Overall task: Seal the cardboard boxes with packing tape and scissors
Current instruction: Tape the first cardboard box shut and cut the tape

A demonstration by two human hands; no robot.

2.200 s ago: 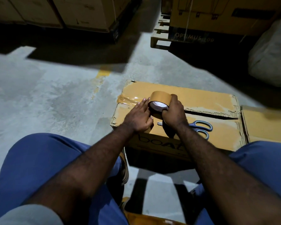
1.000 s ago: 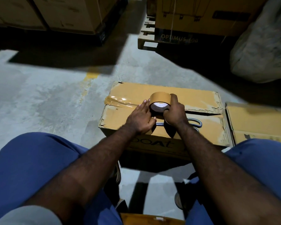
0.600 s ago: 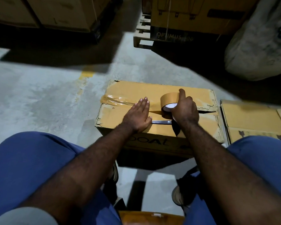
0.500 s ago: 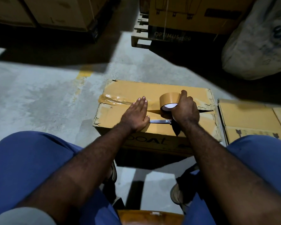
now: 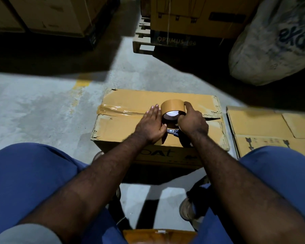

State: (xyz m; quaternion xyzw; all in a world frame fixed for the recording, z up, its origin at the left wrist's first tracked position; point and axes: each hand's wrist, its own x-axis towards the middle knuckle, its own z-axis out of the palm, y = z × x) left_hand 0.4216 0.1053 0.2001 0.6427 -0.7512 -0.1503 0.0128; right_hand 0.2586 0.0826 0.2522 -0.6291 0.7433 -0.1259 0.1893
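Rolling rightward along the seam over the last two seconds, the tape roll [image 5: 173,107] stood past the middle of the box [image 5: 139,99], gripped by the right hand [image 5: 192,120] with fingers curled round it. The left hand [image 5: 151,125], fingers straight and pressed flat, had slid up behind, fingertips just beside the roll, smoothing the laid strip [image 5: 116,110]. Scissors [image 5: 172,131] lay between both hands, handles hidden. Beyond the right hand the open seam [image 5: 214,118] showed no tape, so more pulling probably remained before cutting

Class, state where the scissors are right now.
In the head view, the scissors lie on the box top, between the left hand and the right hand, which largely covers them.
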